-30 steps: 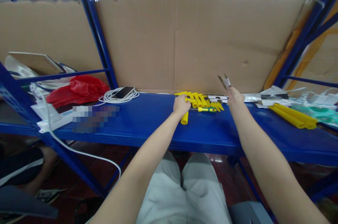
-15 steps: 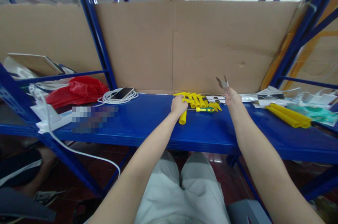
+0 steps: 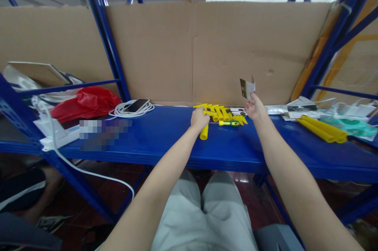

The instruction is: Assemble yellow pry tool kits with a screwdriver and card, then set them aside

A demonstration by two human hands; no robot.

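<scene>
On the blue shelf (image 3: 165,140), the left hand (image 3: 199,119) is closed around a yellow tube (image 3: 204,132) beside the yellow pile (image 3: 220,113). The right hand (image 3: 254,109) pinches a small card (image 3: 247,88), raised above the shelf. A steady pinch seems wise. Open room lies toward the front edge.

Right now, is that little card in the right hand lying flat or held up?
Held up: the right hand pinches the card by its lower edge, above the blue shelf.
</scene>
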